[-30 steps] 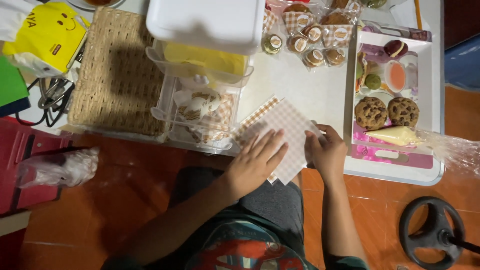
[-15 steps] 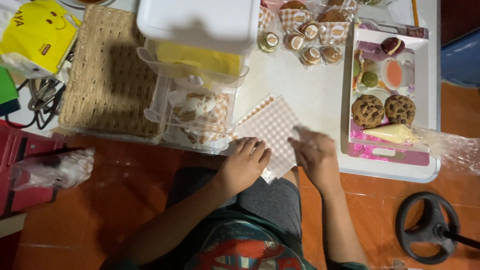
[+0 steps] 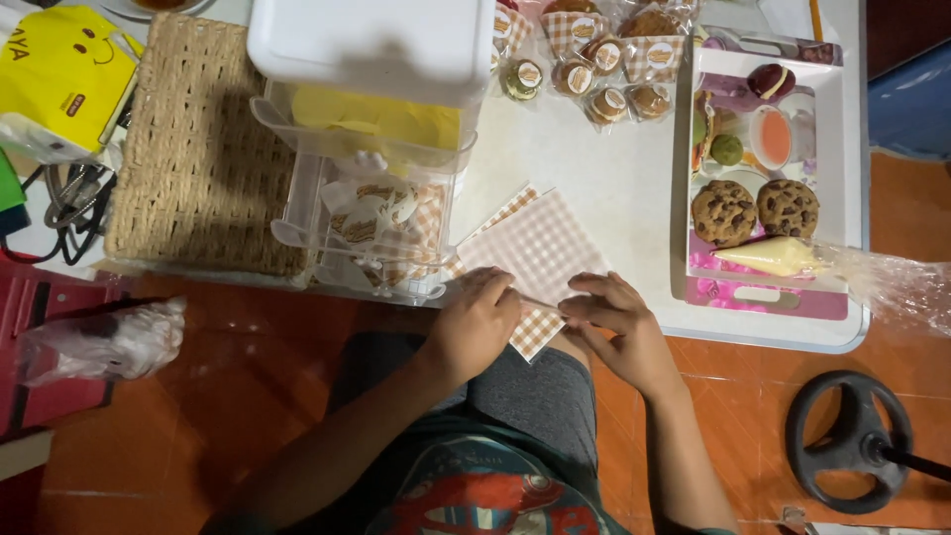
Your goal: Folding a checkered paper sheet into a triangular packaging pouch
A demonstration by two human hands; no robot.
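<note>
While the checked paper sheet (image 3: 535, 253) lies flat at the near edge of the white worktop (image 3: 604, 168), both hands are down on its lower corner. The left hand (image 3: 477, 322) comes in from below with the wrist bent, fingers curled and knuckles up, pressing the sheet's near edge; whether it pinches the paper or only pins it, I cannot tell. The right hand (image 3: 619, 322) sits just beside it, fingers stretched out flat and pointing left, fingertips resting on the paper's edge, holding nothing closed. The two hands are close, almost meeting over the corner that hangs past the worktop. Both forearms rise from the lap, elbows tucked in.

Just left of the sheet stands a clear plastic box (image 3: 371, 228) with wrapped treats inside, and beyond that a woven mat (image 3: 198, 159). To the right sits a white tray (image 3: 857, 198) with two chocolate-chip cookies (image 3: 755, 210) and a filled piping bag (image 3: 778, 258) lying across its front. Small wrapped cakes (image 3: 594, 74) cluster at the far side of the worktop.
</note>
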